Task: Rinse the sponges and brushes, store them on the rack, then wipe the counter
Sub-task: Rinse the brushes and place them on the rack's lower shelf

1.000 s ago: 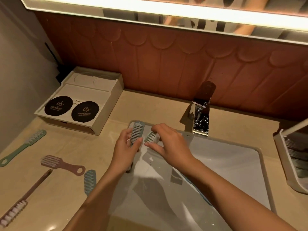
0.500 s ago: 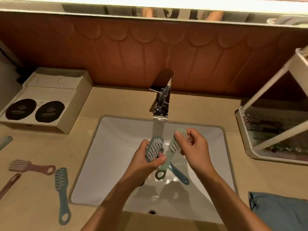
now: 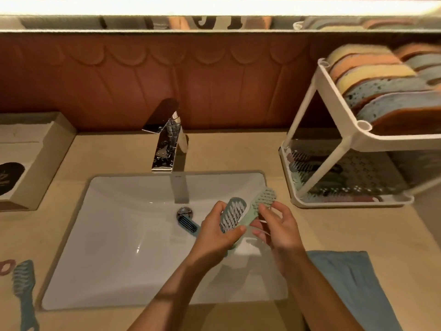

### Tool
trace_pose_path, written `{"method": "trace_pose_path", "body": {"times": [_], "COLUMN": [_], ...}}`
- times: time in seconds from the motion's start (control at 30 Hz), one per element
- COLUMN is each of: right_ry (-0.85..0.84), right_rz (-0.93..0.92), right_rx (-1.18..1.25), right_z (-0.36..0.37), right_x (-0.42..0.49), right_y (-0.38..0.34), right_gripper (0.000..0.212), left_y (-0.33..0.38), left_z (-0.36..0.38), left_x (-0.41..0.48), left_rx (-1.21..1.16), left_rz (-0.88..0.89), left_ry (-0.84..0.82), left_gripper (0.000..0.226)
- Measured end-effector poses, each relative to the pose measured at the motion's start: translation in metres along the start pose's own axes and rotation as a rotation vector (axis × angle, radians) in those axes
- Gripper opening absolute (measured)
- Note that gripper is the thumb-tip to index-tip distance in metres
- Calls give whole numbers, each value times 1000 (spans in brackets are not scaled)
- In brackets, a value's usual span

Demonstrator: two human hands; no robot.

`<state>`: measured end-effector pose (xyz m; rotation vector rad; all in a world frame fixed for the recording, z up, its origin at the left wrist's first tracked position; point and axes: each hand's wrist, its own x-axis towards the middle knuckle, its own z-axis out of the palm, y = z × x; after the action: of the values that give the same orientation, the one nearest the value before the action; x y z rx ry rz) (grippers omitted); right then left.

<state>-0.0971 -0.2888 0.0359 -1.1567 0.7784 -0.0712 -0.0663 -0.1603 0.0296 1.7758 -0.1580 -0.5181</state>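
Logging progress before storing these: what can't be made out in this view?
Head view only.
- Handles of the blue brush and green brush: mostly covered by the left hand and right hand.
- Lower-shelf brushes in the rack: blurred, behind its posts.
- Box and counter brush: cut by frame edges.

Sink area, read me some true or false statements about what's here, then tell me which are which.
1. The left hand holds a blue brush above the sink. True.
2. The right hand holds a sponge. False: it holds a green brush.
3. The rack has sponges on its top tier. True.
4. The cloth lies in the sink. False: it lies on the counter, right of the sink.
5. The rack stands left of the faucet. False: it stands to its right.
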Motion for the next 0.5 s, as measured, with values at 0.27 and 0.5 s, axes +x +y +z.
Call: {"method": "trace_pose_path", "body": {"times": [0.27, 0.5], "right_ry": [112, 268], "right_rz": [-153, -292], "right_rx": [201, -125], "right_z": [-64, -136], "right_x": [9, 24], "right_y": [-20, -51], "right_gripper": [30, 36], "left_y": [20, 22], "left_z": [58, 85], "left_x": [8, 30], "left_rx": [-17, -242], "left_rz": [-46, -198], "left_ry": [-36, 130], "left_gripper": [14, 18]}}
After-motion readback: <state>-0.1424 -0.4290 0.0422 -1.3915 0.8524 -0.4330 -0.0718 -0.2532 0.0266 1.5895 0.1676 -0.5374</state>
